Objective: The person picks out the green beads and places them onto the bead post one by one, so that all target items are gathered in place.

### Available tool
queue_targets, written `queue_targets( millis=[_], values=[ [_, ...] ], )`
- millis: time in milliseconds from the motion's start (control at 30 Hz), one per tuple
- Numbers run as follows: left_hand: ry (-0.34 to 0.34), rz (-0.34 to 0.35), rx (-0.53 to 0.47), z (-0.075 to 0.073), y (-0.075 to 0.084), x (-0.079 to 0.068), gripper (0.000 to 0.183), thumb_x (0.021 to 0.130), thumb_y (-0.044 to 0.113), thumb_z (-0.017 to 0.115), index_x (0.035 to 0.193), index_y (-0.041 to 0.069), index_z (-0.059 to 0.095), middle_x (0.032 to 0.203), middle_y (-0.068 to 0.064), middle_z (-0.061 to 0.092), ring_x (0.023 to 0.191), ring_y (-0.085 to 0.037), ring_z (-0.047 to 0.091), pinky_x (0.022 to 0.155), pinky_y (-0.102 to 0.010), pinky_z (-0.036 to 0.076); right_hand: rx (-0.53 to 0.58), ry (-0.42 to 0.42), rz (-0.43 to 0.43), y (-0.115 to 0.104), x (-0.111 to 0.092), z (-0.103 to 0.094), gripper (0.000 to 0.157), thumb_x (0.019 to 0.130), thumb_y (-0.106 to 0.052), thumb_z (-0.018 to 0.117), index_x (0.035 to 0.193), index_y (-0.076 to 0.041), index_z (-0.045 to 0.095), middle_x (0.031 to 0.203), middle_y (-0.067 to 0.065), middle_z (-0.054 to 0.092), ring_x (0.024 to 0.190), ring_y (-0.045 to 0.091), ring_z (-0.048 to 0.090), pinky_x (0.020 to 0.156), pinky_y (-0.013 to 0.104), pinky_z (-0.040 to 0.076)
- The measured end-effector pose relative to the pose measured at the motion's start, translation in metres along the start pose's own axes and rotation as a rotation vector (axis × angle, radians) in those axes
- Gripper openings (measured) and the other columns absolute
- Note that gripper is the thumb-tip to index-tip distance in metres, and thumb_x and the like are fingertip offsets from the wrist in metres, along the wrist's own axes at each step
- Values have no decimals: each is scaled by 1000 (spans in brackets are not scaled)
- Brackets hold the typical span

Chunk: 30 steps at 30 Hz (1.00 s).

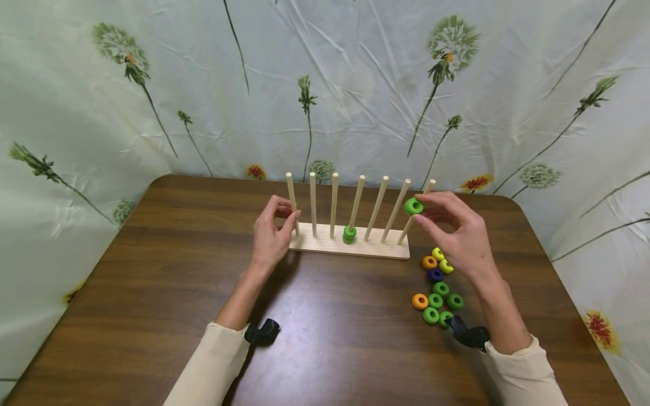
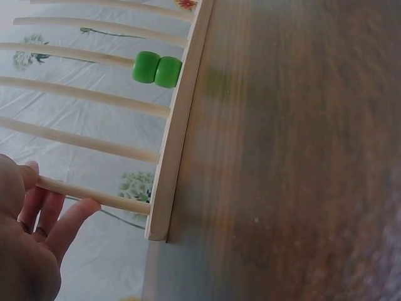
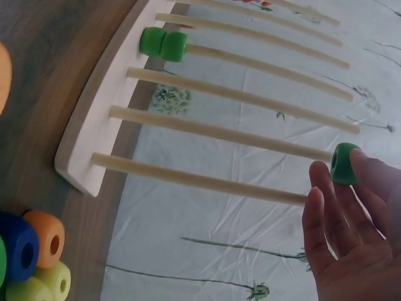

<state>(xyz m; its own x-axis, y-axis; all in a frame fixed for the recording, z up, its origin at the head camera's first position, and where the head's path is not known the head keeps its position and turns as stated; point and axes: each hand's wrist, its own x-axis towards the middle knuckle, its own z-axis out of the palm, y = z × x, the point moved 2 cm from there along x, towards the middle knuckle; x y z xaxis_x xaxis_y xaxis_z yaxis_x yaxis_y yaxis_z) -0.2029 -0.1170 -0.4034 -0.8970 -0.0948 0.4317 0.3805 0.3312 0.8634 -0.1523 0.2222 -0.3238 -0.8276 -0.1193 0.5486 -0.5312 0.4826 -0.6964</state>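
Observation:
A wooden rack [image 1: 325,245] with a row of upright pegs stands toward the back of the table. Two green beads [image 1: 348,237] are stacked at the foot of its middle peg. At the rack's left end my left hand [image 1: 270,237] pinches the leftmost peg [image 1: 290,192] between thumb and fingers, as the left wrist view also shows. My right hand [image 1: 459,231] pinches another green bead [image 3: 342,164] between thumb and fingertips. It holds this bead raised near the tops of the two rightmost pegs, with the hole partly visible.
Loose beads lie right of the rack on the brown table [image 1: 325,327]: several green beads [image 1: 431,316], orange beads [image 1: 420,302], yellow beads [image 1: 438,254] and a dark blue bead [image 1: 433,276]. A flower-patterned cloth [image 1: 264,124] hangs behind the table.

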Motion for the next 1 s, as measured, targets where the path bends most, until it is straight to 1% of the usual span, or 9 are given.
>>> queue_targets(
  millis=[333,500,567,667,800,900,1000],
  values=[
    [1,12,10,-1,0,-1,16,95,6,74,104,0,62,92,-21,72,88,-26,67,60,-15,53,58,11,-38,-9,8,10,44,87,12,75,127,-5,72,112,-12,67,94,-2,69,83,11,56],
    [-4,2,12,-1,0,-2,16,95,6,74,105,1,62,93,-21,72,89,-25,67,61,-18,54,93,9,-49,-13,10,15,44,86,13,75,127,-4,72,113,-9,68,94,0,70,84,13,57],
    [-4,-2,12,-1,0,-2,16,95,6,74,105,1,62,93,-21,72,89,-26,67,62,-17,54,99,8,-50,-15,10,17,43,87,12,75,127,-4,72,114,-9,68,95,1,70,84,13,57],
    [-6,-3,11,-1,0,-3,16,96,7,73,105,1,62,93,-21,72,90,-27,68,62,-15,54,110,3,-58,-17,11,20,43,87,12,76,127,-4,72,114,-5,69,95,1,70,84,14,57],
    [-5,2,9,-1,0,-2,16,95,6,73,105,0,62,93,-21,72,90,-27,68,62,-17,54,130,-3,-67,-19,14,22,43,87,12,75,127,-5,72,115,0,69,96,2,71,85,15,58],
    [-5,7,6,-1,0,-1,16,96,7,73,105,0,62,94,-21,72,90,-27,68,62,-17,55,134,-8,-57,-21,16,23,43,88,10,75,128,-6,72,115,-2,69,97,3,71,85,15,58],
    [-5,8,1,-1,1,-1,16,96,7,73,106,0,62,94,-21,71,90,-28,68,61,-14,54,130,-14,-47,-23,18,25,42,89,7,76,128,-7,72,116,-3,69,96,2,71,85,15,58]
  ],
)
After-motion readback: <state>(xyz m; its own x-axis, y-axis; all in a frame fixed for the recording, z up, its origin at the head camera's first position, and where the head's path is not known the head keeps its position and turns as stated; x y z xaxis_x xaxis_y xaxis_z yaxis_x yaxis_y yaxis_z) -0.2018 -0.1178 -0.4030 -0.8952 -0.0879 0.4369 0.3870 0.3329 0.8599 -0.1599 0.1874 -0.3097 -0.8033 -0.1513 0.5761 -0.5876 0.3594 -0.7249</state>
